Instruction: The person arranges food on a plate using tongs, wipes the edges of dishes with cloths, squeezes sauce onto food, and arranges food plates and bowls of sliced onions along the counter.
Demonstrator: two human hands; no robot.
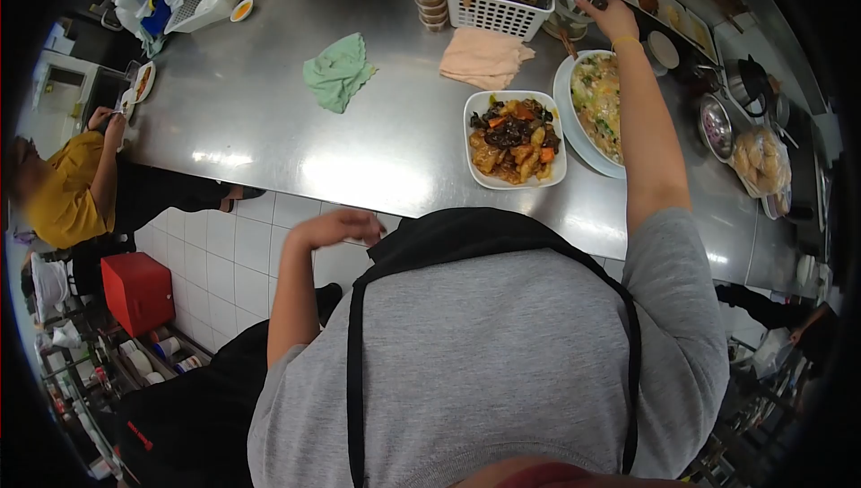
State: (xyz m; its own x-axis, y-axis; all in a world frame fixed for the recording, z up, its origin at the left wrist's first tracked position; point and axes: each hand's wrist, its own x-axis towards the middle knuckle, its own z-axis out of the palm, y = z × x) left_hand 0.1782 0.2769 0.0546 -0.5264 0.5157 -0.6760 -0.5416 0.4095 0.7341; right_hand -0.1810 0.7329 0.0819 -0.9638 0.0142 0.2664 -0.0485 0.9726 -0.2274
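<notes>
Steel countertop (242,120) before me bears a square plate (560,171) of glazed food (514,134) and, to its right, a round dish (562,102). Beyond it my right hand (612,18) reaches beside the white basket (493,18), though I cannot tell its grip; my left hand (339,230) hangs loosely curled by my apron (475,223).

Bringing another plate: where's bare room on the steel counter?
The counter lies bare left of the green cloth, and between that cloth and the square dish. Crowded: beyond the dish (peach cloth, basket) and right of it (round dish).
</notes>
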